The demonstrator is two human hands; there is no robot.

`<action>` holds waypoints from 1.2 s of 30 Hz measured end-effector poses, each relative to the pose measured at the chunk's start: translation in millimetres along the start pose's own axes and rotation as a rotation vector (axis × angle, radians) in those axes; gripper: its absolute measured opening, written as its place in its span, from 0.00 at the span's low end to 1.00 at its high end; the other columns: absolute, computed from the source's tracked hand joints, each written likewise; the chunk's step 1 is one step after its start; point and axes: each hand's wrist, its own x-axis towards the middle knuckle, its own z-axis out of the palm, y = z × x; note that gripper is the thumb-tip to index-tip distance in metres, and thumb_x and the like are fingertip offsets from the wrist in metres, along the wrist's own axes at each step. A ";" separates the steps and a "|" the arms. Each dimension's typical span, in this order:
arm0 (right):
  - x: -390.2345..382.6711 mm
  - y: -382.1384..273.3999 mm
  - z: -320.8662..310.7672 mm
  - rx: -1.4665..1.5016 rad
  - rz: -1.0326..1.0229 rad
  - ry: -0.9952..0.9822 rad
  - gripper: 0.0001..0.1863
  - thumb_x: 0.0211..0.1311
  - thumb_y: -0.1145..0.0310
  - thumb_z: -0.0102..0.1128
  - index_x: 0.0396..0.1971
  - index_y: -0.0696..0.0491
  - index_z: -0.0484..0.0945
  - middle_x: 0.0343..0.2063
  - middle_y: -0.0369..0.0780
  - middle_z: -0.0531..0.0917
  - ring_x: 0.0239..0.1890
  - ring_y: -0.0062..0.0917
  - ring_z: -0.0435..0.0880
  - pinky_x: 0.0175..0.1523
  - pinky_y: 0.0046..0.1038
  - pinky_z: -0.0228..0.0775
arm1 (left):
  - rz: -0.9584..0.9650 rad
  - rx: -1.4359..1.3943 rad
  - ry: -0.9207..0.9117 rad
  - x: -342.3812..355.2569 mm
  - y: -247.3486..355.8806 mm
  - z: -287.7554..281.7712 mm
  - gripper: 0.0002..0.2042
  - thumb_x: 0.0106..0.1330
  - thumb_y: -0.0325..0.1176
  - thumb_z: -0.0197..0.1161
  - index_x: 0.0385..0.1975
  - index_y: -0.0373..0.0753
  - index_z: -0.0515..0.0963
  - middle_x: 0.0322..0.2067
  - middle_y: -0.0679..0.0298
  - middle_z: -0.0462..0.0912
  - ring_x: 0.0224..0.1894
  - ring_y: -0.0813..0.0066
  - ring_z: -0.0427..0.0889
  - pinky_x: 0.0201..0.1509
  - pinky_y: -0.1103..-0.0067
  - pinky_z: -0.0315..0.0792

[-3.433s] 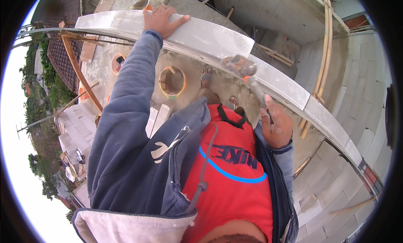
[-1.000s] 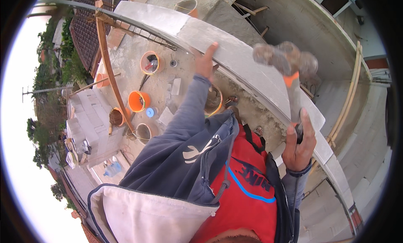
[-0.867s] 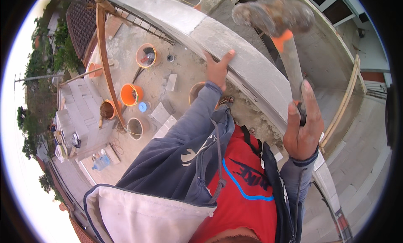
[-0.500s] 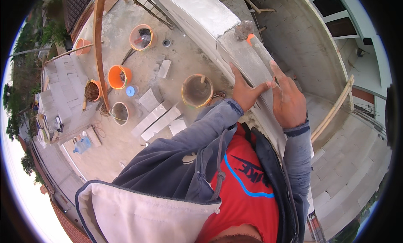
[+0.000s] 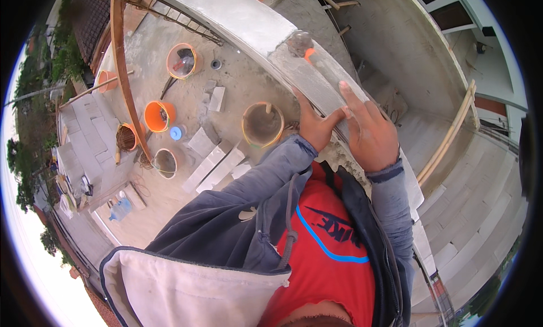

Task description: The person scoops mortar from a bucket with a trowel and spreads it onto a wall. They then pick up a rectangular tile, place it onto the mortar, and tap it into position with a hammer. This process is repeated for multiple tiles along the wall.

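A long pale-grey block [image 5: 319, 81] lies along the top of a narrow wall in front of me. My left hand [image 5: 317, 123] rests against its left edge, fingers stretched out and thumb across the top. On the right edge lies my right hand [image 5: 374, 136], also with fingers extended, its thumb close to the left one. Parts of both hands' fingers are hidden over the block's sides. Beyond my fingertips, a tool with an orange part [image 5: 309, 55] sits on the wall beside a clear, crumpled-looking thing [image 5: 300, 43] whose kind I cannot make out.
Left and below, the floor holds a mortar bucket [image 5: 263, 125], orange buckets [image 5: 160, 116], loose white blocks [image 5: 214, 165], and a blue-lidded container [image 5: 176, 133]. A wooden pole [image 5: 120, 61] slants at the left. Right of the wall drops a walled space with bamboo poles [image 5: 449, 133].
The whole view has shifted, so the wall, tool and hands sit further left in the picture. Both hands stay on the block in nearly the same pose.
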 end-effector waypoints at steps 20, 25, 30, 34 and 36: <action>-188.4 29.9 -41.3 0.206 0.573 0.433 0.25 0.79 0.74 0.57 0.73 0.58 0.71 0.61 0.49 0.85 0.51 0.32 0.86 0.59 0.33 0.76 | 0.783 1.391 -0.250 8.7 67.5 -45.7 0.30 0.68 0.55 0.70 0.68 0.50 0.80 0.76 0.57 0.69 0.82 0.48 0.55 0.83 0.42 0.29; -236.8 25.6 -21.7 0.052 0.478 0.352 0.27 0.74 0.75 0.62 0.72 0.56 0.72 0.56 0.51 0.87 0.43 0.42 0.89 0.51 0.36 0.81 | 0.850 1.572 -0.339 16.6 81.0 -50.9 0.29 0.68 0.60 0.67 0.67 0.57 0.82 0.72 0.61 0.76 0.79 0.56 0.65 0.82 0.38 0.29; -233.7 14.4 -18.7 0.055 0.577 0.247 0.26 0.73 0.74 0.63 0.70 0.55 0.74 0.51 0.51 0.88 0.41 0.44 0.89 0.49 0.35 0.81 | 0.888 1.682 -0.369 19.1 80.2 -44.2 0.29 0.69 0.61 0.67 0.66 0.57 0.82 0.71 0.60 0.78 0.77 0.53 0.70 0.80 0.34 0.33; -286.0 7.6 -9.4 -0.045 0.622 0.613 0.24 0.77 0.69 0.62 0.69 0.58 0.74 0.44 0.49 0.89 0.36 0.38 0.89 0.41 0.34 0.80 | 0.857 1.772 -0.371 11.1 86.0 -31.1 0.31 0.67 0.63 0.68 0.66 0.55 0.82 0.71 0.57 0.77 0.76 0.49 0.70 0.78 0.32 0.35; -328.9 10.2 1.3 0.019 0.757 0.850 0.22 0.80 0.65 0.59 0.66 0.59 0.74 0.33 0.42 0.84 0.27 0.27 0.83 0.33 0.27 0.74 | 0.847 1.740 -0.356 9.3 84.3 -19.2 0.32 0.66 0.64 0.68 0.64 0.52 0.83 0.70 0.55 0.78 0.77 0.46 0.69 0.78 0.31 0.34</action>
